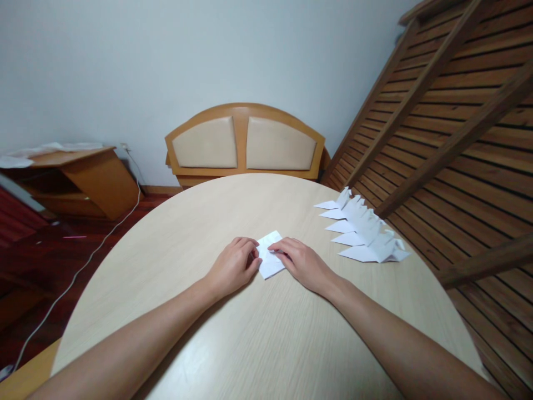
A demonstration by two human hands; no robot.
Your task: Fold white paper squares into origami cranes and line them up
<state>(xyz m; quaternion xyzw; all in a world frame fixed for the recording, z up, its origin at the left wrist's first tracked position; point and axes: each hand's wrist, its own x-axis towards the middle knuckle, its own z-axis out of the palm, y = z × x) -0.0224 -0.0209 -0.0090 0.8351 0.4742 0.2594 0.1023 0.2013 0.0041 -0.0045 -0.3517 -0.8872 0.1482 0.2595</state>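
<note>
A small folded sheet of white paper (270, 268) lies on the round table in front of me. At its left edge is my left hand (241, 261), fingers curled and thumb against the paper's side. My right hand (300, 260) rests over the paper's right part, its thumb and forefinger pinched together on the upper surface. Several folded white paper birds (357, 228) stand in a close row to the right, apart from both hands.
The round pale wooden table (200, 222) fills the foreground. Behind it stands a headboard with two cream panels (206, 143). A slatted wooden frame (453, 116) leans along the right side. At left are a low wooden cabinet (97, 186) and a white cable (89, 258).
</note>
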